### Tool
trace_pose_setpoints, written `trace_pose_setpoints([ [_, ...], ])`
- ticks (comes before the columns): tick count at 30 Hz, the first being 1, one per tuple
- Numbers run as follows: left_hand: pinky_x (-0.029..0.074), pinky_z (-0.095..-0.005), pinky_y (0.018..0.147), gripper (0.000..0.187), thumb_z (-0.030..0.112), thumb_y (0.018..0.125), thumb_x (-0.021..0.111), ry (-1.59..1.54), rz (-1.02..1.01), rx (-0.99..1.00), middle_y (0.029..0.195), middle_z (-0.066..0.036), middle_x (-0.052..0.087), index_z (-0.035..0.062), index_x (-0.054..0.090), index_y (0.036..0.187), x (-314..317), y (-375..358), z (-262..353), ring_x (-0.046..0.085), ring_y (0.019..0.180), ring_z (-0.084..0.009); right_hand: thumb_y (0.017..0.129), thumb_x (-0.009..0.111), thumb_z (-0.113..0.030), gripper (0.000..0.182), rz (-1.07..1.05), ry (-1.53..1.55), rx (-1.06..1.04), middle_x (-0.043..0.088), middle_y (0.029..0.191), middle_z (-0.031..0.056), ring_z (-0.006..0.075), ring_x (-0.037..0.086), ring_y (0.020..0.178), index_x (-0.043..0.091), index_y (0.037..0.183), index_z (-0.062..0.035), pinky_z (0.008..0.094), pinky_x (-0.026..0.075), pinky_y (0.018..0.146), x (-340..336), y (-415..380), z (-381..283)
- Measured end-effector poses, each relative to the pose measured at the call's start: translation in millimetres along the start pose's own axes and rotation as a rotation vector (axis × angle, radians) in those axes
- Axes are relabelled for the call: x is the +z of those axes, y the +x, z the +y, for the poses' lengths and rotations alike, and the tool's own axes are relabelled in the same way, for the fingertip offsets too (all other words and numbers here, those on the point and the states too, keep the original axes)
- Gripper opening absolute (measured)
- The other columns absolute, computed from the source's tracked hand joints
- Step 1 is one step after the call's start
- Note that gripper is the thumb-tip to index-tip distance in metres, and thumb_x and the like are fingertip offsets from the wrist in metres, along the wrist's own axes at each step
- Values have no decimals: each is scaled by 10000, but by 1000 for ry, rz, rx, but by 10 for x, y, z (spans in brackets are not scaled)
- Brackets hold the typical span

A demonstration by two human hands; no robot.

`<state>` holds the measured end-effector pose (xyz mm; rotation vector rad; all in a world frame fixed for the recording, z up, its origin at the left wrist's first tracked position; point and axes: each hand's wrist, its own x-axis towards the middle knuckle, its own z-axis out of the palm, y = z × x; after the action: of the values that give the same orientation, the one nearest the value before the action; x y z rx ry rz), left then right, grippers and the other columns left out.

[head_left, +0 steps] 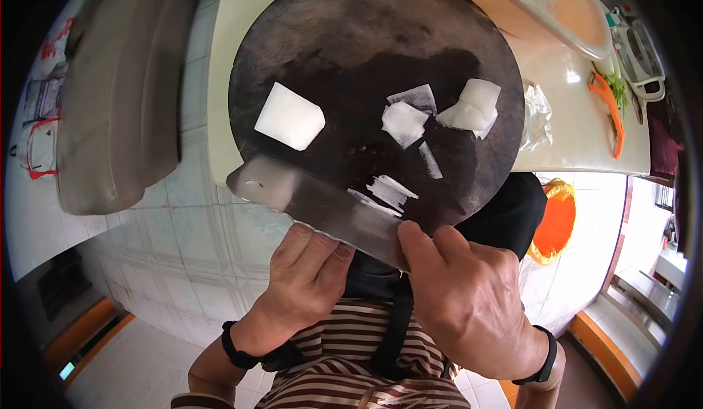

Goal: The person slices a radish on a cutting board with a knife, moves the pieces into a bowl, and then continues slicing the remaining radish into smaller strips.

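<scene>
Cleaver (315,202), over the near rim of the round board (366,24), looks heavy, stiff and slick-bladed, best held at the handle end, where the right hand (469,284) grips it, while the left hand (304,273), fingers bent, meets the near edge, its hold unclear.
</scene>
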<state>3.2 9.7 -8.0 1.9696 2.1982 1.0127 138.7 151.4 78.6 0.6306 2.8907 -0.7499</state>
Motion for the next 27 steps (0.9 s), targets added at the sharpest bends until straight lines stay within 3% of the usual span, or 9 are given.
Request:
trace_pose_setpoints([
  [7, 518, -347, 671, 202, -86, 714, 693, 36, -54, -9, 964, -119, 650, -30, 685, 908, -40, -59, 10, 616, 815, -286, 730, 655, 21, 413, -16, -1, -5, 483, 693, 78, 241, 562, 537, 590, 1138, 30, 353, 432, 466, -56, -119, 16],
  [9, 522, -349, 677, 202, -85, 710, 696, 15, -40, -7, 962, -120, 649, -31, 686, 904, -38, -29, 5, 618, 817, -286, 713, 627, -64, 374, -42, -80, -80, 532, 694, 71, 166, 596, 515, 608, 1056, 82, 288, 469, 444, -81, -85, 39],
  [15, 542, -362, 710, 196, -87, 713, 697, -16, -4, -7, 970, -126, 650, -52, 687, 905, -11, 23, 8, 630, 846, -293, 737, 625, -53, 246, 25, -142, -100, 548, 672, 84, 165, 615, 513, 605, 955, 60, 288, 459, 412, 20, 78, -33],
  [17, 545, -366, 719, 195, -87, 718, 695, -18, -4, -10, 981, -130, 652, -59, 686, 911, -6, 32, 13, 633, 859, -296, 753, 619, -49, 241, 0, -128, -90, 550, 672, 85, 172, 615, 512, 596, 968, 59, 290, 459, 411, 21, 90, -36],
  [19, 545, -357, 709, 206, -90, 719, 689, 17, 40, -1, 1007, -136, 655, -67, 687, 924, 15, 57, 17, 631, 861, -292, 756, 642, -6, 315, 17, -6, 18, 515, 697, 104, 269, 607, 578, 585, 1065, 14, 368, 455, 480, 36, 52, -15],
  [20, 545, -357, 709, 206, -90, 719, 689, 16, 42, -2, 1007, -136, 655, -67, 687, 924, 18, 60, 10, 631, 861, -292, 756, 642, -6, 315, 16, -7, 18, 515, 697, 104, 269, 607, 578, 585, 1065, 14, 368, 455, 480, 23, 26, -4],
  [23, 546, -349, 690, 213, -94, 712, 688, 8, 47, 29, 1015, -140, 655, -68, 688, 923, 10, 46, -7, 629, 862, -292, 734, 651, 15, 359, 13, 36, 16, 506, 694, 91, 257, 590, 563, 590, 1088, 21, 363, 453, 477, -50, -67, 21],
  [25, 547, -347, 675, 207, -102, 715, 684, -10, -26, 10, 1000, -143, 654, -75, 684, 920, -41, -6, -5, 630, 862, -299, 724, 620, -54, 319, -24, -19, -91, 541, 730, 95, 189, 606, 526, 582, 1017, 68, 306, 461, 442, -78, -108, 21],
  [27, 548, -348, 675, 202, -104, 716, 682, -23, -23, 14, 992, -145, 655, -77, 682, 916, -34, -18, -26, 631, 864, -304, 723, 620, -54, 311, -18, -38, -83, 538, 722, 93, 190, 602, 521, 583, 1008, 67, 308, 460, 439, -49, -109, 37],
])
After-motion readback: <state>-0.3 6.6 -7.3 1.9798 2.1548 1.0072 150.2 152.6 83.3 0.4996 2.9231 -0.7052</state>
